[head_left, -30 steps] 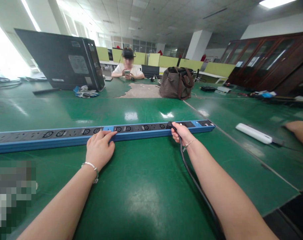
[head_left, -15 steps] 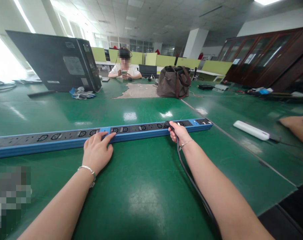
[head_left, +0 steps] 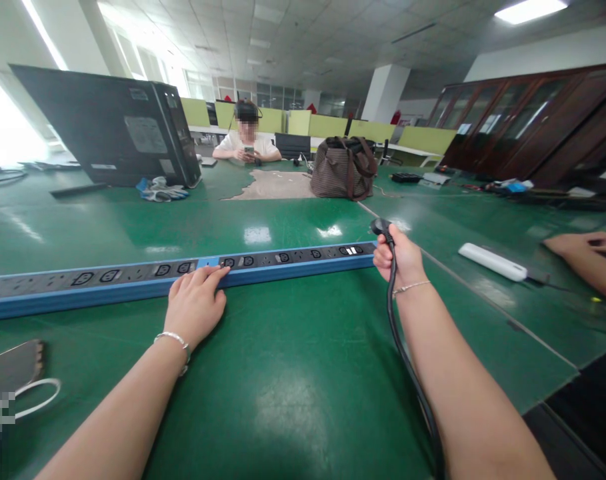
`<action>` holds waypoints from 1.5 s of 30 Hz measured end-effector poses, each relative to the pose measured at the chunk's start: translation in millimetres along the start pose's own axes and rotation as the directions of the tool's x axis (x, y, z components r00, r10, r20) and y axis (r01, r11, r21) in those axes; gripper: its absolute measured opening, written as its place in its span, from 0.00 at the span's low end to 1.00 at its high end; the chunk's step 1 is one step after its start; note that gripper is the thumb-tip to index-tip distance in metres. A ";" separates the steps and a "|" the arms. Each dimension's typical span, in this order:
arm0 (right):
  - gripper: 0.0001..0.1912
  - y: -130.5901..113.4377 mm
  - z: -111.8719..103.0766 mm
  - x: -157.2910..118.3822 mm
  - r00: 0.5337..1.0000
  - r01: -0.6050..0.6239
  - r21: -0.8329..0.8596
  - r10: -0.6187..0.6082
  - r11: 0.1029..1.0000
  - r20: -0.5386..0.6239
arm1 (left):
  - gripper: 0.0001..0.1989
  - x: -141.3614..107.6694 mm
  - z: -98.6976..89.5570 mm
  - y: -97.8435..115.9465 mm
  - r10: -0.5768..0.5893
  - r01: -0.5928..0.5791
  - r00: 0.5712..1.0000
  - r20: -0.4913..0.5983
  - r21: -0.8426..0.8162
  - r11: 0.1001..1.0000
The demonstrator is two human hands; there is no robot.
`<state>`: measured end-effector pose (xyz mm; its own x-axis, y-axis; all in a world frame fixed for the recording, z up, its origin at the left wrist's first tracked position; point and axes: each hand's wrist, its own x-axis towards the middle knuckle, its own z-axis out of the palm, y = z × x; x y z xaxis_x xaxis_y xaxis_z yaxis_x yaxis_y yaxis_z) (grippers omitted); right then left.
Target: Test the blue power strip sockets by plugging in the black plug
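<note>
Since the earlier frame, the right hand [head_left: 403,257] has been moving up and to the right, carrying the black plug [head_left: 380,227] away from the row of sockets, while the left hand [head_left: 195,300] is staying put. The plug is now sitting right of the picture's centre, showing above the right stretch of the blue power strip [head_left: 293,269]; the right hand is clamping its fingers and thumb around it, and the cord [head_left: 407,360] is trailing down toward the lower right. The plug's head is pointing left, out past the fingertips, and the strip is lying on the left side of that hand, its long axis running from the left edge with a slight rise to the right. The right hand is covering the strip's right end and so is nearer to it; the left hand is resting on the strip around mid-length, thumb standing apart, gripping nothing. Around them the green table [head_left: 283,373] is spreading, with a white bar [head_left: 493,262] lying at right near a co-worker's forearm [head_left: 593,257]. The brown bag [head_left: 340,173] is standing at upper centre, its contents not showing; the glass-doored cabinet [head_left: 507,127] at upper right is looking too dark inside to read. At upper left, gloves [head_left: 161,190] are lying beside a black computer tower [head_left: 107,140].
</note>
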<state>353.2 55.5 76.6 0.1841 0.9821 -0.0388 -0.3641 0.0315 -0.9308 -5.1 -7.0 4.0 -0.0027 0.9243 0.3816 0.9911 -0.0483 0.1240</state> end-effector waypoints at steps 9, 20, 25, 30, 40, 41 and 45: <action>0.21 -14.1 -44.8 33.8 0.921 -0.388 -0.273 0.367 0.880 -0.127 | 0.24 1.0 -1.2 -0.9 -0.005 0.005 1.000 0.007 -0.029 1.000; 0.21 -11.5 -46.6 56.4 0.880 -0.470 -0.454 0.442 0.757 -0.173 | 0.23 0.9 0.7 -1.7 -0.005 0.004 1.000 -0.017 -0.041 0.999; 0.21 -12.5 -45.5 57.7 0.856 -0.510 -0.459 0.484 0.728 -0.183 | 0.23 0.9 1.6 -2.6 0.003 -0.004 1.000 -0.025 -0.052 0.999; 0.22 -8.6 -46.2 52.3 0.851 -0.519 -0.470 0.483 0.714 -0.206 | 0.24 0.6 1.1 -3.0 0.002 -0.002 1.000 -0.011 -0.048 0.999; 0.21 -7.3 -46.8 60.0 0.850 -0.512 -0.572 0.475 0.641 -0.228 | 0.24 0.6 -0.4 -1.7 -0.012 0.012 1.000 0.005 -0.036 0.999; 0.21 -6.6 -46.1 60.2 0.851 -0.511 -0.584 0.469 0.631 -0.238 | 0.23 0.6 -1.0 -1.2 -0.014 0.014 1.000 0.008 -0.033 0.999; 0.20 -3.8 -44.1 58.8 0.855 -0.509 -0.620 0.434 0.597 -0.284 | 0.24 0.6 -3.8 0.7 -0.012 0.013 0.999 0.030 -0.020 1.000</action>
<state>405.7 105.0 61.9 0.2583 0.8007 -0.5405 0.2555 -0.5962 -0.7611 -5.0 -7.9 7.8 -0.0110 0.9359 0.3522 0.9881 -0.0438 0.1472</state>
